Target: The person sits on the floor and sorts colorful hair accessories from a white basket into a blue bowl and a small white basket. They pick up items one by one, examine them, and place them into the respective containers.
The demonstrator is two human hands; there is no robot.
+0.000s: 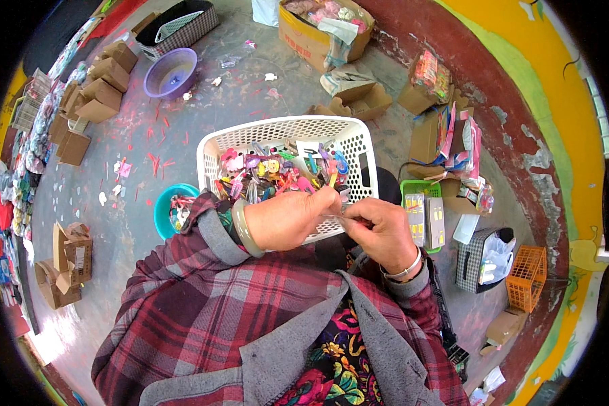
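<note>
Over the near rim of a white plastic basket (pixel 206 159), my two hands meet with their fingertips pinched close together. My left hand (pixel 287 220), with a pale bangle at the wrist, and my right hand (pixel 384 231), with a silver-coloured bracelet, both grip a thin see-through piece (pixel 332 216). Fingers cover most of it, so its kind is unclear. Inside the basket lies a heap of small colourful items (pixel 271 166), among them pink, yellow, purple and blue pieces too jumbled to name one by one.
Left of the basket stands a teal bowl (pixel 161 211) of small pieces. A green basket (pixel 435 188) holding packaged items is at my right, with a checked bin (pixel 468 260) and an orange crate (pixel 526 277) beyond. Cardboard boxes (pixel 365 101) and a purple basin (pixel 172 73) stand farther off.
</note>
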